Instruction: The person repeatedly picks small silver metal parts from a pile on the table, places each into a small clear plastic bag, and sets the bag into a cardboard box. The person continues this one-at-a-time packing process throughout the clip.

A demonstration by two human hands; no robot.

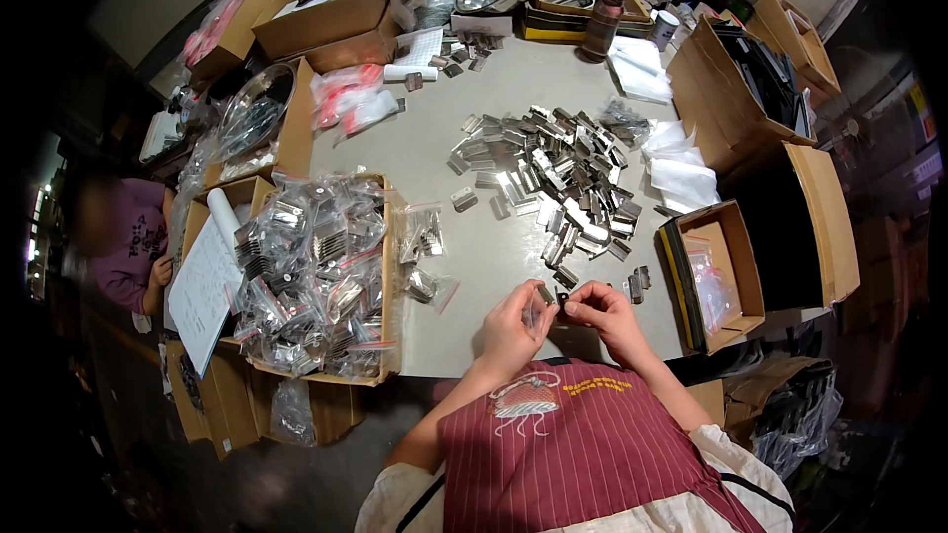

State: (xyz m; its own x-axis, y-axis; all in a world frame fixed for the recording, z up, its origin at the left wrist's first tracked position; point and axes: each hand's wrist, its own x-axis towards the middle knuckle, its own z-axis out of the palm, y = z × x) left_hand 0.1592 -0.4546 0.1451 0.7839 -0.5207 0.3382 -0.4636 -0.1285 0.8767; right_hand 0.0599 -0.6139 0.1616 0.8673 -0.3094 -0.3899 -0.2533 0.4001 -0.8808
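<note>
Both hands meet near the table's front edge. My left hand (515,328) is closed on a small shiny bent metal piece (545,293), with what looks like a see-through bag against its fingers. Pinched in the fingertips of my right hand (606,319) is a small dark metal piece (562,297). Beyond my hands spreads a loose pile of small bent metal pieces (578,173), like hinge plates or clips. A few more metal pieces (637,283) lie just right of my right hand.
A cardboard box (393,281) heaped with bagged metal parts (316,266) stands at the left, beside a clipboard with paper (205,281). A small open box (736,281) holds bags at the right. A dark bottle (603,25) stands at the back. Another person (128,237) is at far left.
</note>
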